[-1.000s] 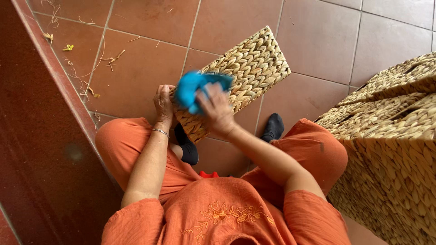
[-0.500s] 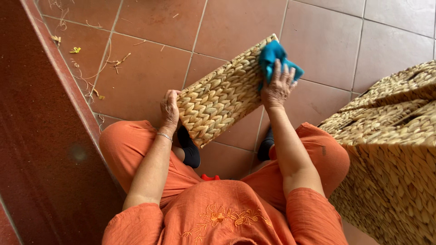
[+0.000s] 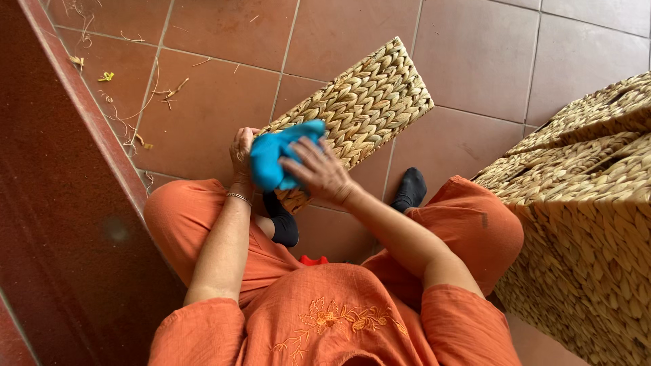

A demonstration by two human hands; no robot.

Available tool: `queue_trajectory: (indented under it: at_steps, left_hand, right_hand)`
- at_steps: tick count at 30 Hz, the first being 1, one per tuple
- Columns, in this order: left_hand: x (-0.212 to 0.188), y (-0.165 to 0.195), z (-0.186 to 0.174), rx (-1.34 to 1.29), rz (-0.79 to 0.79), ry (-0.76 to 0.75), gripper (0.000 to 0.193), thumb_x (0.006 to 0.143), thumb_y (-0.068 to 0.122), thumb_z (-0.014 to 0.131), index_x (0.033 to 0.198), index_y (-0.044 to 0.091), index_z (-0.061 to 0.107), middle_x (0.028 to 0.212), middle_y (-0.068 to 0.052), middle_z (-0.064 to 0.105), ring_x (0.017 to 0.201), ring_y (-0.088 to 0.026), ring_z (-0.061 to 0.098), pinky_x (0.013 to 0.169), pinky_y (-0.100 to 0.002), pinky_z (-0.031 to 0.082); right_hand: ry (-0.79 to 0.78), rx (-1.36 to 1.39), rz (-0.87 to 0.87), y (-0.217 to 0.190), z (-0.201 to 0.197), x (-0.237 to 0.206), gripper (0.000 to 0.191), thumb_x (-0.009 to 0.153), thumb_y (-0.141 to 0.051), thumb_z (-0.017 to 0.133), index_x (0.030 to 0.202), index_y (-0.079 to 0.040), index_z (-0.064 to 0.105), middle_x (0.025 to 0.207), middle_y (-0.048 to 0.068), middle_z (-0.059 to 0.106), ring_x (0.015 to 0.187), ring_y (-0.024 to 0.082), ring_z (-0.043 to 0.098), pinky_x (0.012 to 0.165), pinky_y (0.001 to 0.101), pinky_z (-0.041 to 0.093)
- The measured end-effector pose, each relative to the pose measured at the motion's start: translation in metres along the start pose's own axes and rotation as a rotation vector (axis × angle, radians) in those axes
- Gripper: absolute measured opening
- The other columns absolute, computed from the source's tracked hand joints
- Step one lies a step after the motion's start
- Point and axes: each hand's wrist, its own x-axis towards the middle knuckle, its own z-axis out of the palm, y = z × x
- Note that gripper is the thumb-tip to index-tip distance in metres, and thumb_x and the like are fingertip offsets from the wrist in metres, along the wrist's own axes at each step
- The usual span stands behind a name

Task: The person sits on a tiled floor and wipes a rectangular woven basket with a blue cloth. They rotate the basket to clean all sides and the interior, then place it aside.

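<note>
On the tiled floor [image 3: 224, 102], left to right: the left hand [image 3: 241, 157] grips the near end of a woven panel [image 3: 359, 108], steadying it tilted between the knees. Beside it, the right hand [image 3: 320, 171], fingers closed on a blue cloth [image 3: 278, 157], presses it against that same end. Judged from this, wiping is underway; the next stroke calls for a firm left-hand hold. Woven baskets [image 3: 583, 203] stand at right.

bright blue cloth [image 3: 278, 159]; tan braided basket panel [image 3: 363, 108]; terracotta floor tiles [image 3: 475, 54]; orange clothing [image 3: 325, 312], seemingly embroidered.
</note>
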Motion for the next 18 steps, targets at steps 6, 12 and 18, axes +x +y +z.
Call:
queue_trajectory:
  at_steps: [6,12,18]
  left_hand:
    - [-0.004,0.009,0.001,-0.428,-0.364,0.011,0.039,0.109,0.028,0.039,0.096,0.002,0.065,0.095,-0.014,0.067,0.09,-0.031,0.065,0.084,-0.04,0.05]
    - [-0.007,0.009,0.001,-0.137,-0.067,-0.007,0.034,0.11,0.02,0.037,0.101,-0.001,0.062,0.1,-0.016,0.066,0.095,-0.032,0.064,0.083,-0.041,0.049]
    - [0.0,0.006,0.0,-0.19,-0.116,0.019,0.023,0.106,0.015,0.047,0.092,0.004,0.062,0.096,-0.014,0.067,0.088,-0.031,0.067,0.08,-0.042,0.054]
  right_hand:
    - [0.124,-0.266,0.597,0.131,-0.021,-0.025,0.061,0.096,-0.019,0.071,0.153,-0.019,0.047,0.148,0.018,0.049,0.142,0.043,0.042,0.116,0.0618,0.031]
    - [0.192,-0.292,0.728,0.13,-0.015,-0.025,0.066,0.099,-0.017,0.067,0.159,-0.007,0.04,0.154,0.027,0.044,0.144,0.049,0.039,0.117,0.0604,0.031]
    - [-0.033,0.064,0.148,-0.003,0.01,-0.007,0.071,0.082,-0.011,0.072,0.149,-0.013,0.048,0.155,0.024,0.041,0.147,0.047,0.039,0.121,0.0607,0.037]
